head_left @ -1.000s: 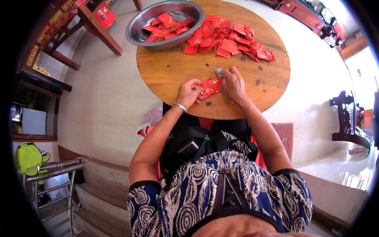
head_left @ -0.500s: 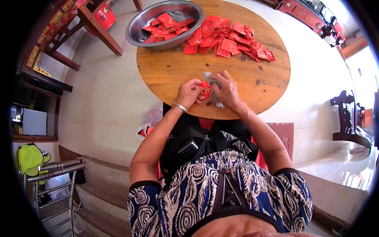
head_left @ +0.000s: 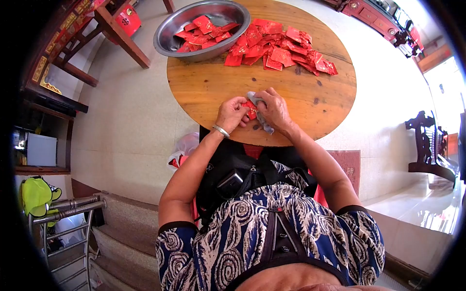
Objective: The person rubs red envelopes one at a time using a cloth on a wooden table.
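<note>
Near the front edge of the round wooden table (head_left: 213, 87), my left hand (head_left: 233, 114) pinches a red packet (head_left: 251, 111) by its left side. My right hand (head_left: 274, 110) is closed on a grey cloth (head_left: 263, 122), which lies against the packet and covers its right part. Farther back, a heap of red packets (head_left: 281, 51) is spread over the table. Left of the heap stands a metal basin (head_left: 167, 41) with several red packets (head_left: 206, 31) in it.
A plastic bag (head_left: 187, 145) is below the table's left edge. Dark wooden furniture (head_left: 121, 36) stands at the upper left. Stairs (head_left: 126, 218) with a metal railing (head_left: 73, 208) are at the lower left, and a carved wooden seat (head_left: 424, 145) is at the right.
My right hand has moved left with the cloth, over the packet towards my left hand, so less of the packet shows. My left hand has stayed nearly in place.
</note>
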A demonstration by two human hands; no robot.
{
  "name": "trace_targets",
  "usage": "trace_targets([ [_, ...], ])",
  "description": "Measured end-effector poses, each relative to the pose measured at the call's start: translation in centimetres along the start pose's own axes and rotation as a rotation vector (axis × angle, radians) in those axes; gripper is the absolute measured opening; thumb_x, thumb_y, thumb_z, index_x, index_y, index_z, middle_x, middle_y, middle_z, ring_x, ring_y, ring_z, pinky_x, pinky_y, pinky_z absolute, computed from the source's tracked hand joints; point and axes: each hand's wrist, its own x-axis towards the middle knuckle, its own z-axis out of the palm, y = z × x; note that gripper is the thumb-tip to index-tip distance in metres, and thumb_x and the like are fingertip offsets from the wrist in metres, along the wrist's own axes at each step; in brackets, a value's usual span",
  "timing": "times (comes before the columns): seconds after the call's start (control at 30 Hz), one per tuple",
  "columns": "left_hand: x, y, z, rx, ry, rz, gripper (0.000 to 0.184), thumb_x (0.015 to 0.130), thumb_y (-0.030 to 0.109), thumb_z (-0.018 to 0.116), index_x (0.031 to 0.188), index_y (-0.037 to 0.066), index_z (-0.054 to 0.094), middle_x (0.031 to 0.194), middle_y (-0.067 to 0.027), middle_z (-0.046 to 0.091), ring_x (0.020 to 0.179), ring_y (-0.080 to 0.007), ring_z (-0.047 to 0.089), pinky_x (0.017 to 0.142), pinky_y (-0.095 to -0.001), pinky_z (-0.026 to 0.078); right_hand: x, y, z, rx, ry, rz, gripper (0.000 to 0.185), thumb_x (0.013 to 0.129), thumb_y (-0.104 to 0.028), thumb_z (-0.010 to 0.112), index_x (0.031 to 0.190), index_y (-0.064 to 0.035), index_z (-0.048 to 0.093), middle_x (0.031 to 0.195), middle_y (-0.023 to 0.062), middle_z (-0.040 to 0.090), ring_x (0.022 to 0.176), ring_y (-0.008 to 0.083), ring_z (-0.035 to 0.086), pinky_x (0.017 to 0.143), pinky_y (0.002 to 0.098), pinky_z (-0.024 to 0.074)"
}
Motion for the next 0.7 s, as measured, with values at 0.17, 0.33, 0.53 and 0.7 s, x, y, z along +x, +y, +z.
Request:
trace_targets([
  [0.17,0.1,-0.2,-0.1,-0.009,-0.009,0.006,0.026,0.09,0.008,0.059,0.113,-0.002,0.054,0.077,-0.0042,0.062,0.056,-0.0095,0.059,0.043,-0.0222,0.052,0.0,0.4,-0.1,-0.023,-0.017,0.011,0.022,0.078,-0.008,0.058,0.099,-0.0035,0.064,0.092,0.0188,0.058,0.086,0.0391,0.059,0.075,0.0452,0.0494],
  [0.33,0.3,-0.6,-0.2,-0.003,-0.003,0.009,0.026,0.089,0.007,0.06,0.113,-0.002,0.054,0.076,-0.0042,0.062,0.056,-0.0094,0.059,0.043,-0.0221,0.051,0.0,0.5,-0.3,-0.064,-0.025,0.01,0.021,0.078,-0.008,0.059,0.098,-0.0042,0.063,0.091,0.0178,0.056,0.086,0.0388,0.058,0.075,0.0452,0.0489],
  [0.53,0.1,-0.2,-0.1,-0.005,0.001,0.009,0.027,0.089,0.006,0.061,0.113,-0.003,0.054,0.075,-0.0042,0.062,0.056,-0.0097,0.06,0.043,-0.022,0.051,0.0,0.7,-0.3,-0.146,-0.003,0.009,0.021,0.076,-0.007,0.06,0.097,-0.0059,0.062,0.091,0.0161,0.054,0.089,0.0363,0.057,0.076,0.0447,0.0484],
  [0.7,0.1,-0.4,-0.2,-0.012,-0.006,0.023,0.027,0.089,0.006,0.061,0.113,-0.003,0.054,0.075,-0.0041,0.062,0.055,-0.0097,0.061,0.043,-0.022,0.051,0.2,1.6,-0.9,-0.197,0.046,-0.007,0.022,0.074,-0.005,0.06,0.096,-0.0074,0.063,0.092,0.015,0.055,0.089,0.0348,0.058,0.076,0.0438,0.0488],
])
